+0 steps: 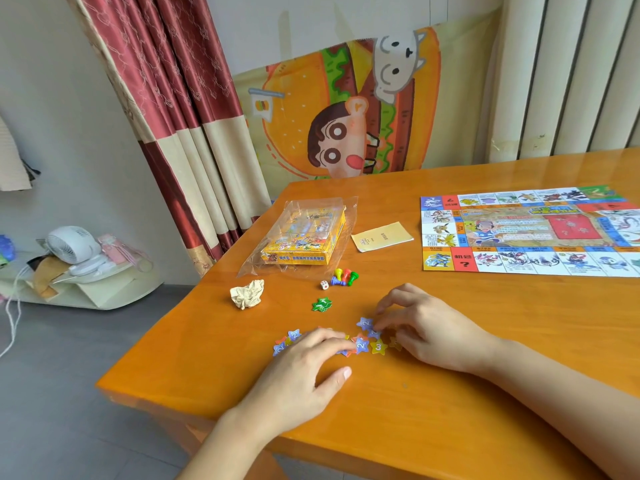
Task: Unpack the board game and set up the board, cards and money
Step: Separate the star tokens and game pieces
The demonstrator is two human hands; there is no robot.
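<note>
The game board [530, 230] lies unfolded at the right of the orange table [485, 341]. A yellow game box [304, 235] sits in a clear plastic bag at the middle left. A scatter of numbered star tokens [362, 345] lies near the front edge. My left hand [304, 372] rests flat over the tokens with straight fingers. My right hand [426, 327] has curled fingers pinching a purple star token [365, 323]. A small stack of green stars [322, 304], coloured pawns [344, 277] and a white die [324, 285] lie behind them.
A crumpled paper ball [247, 293] lies at the left of the table. A pale yellow slip [382, 236] lies between box and board. The table's left edge drops to the floor. A small fan [74, 245] sits on a low shelf.
</note>
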